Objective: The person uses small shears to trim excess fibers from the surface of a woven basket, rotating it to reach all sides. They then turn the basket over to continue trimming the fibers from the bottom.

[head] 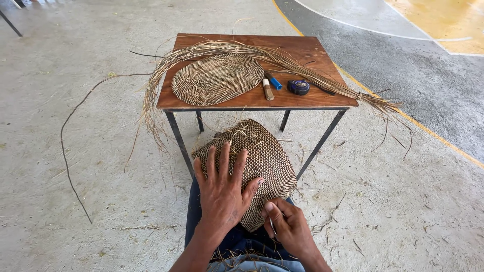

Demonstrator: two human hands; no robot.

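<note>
Your left hand (222,194) lies flat, fingers spread, on the brown domed woven basket (257,161) in your lap. Your right hand (288,226) pinches what appears to be a thin awl against its edge. A slip could puncture your steadying thumb.

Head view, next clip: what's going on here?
A seated person is working on a woven basket resting on their lap. The left hand lies spread flat on its side, steadying it. The right hand pinches a thin tool or strand at the basket's lower edge. In front stands a small wooden table with an oval woven mat, a long bundle of fibres, a tape measure and two small tools.
</note>
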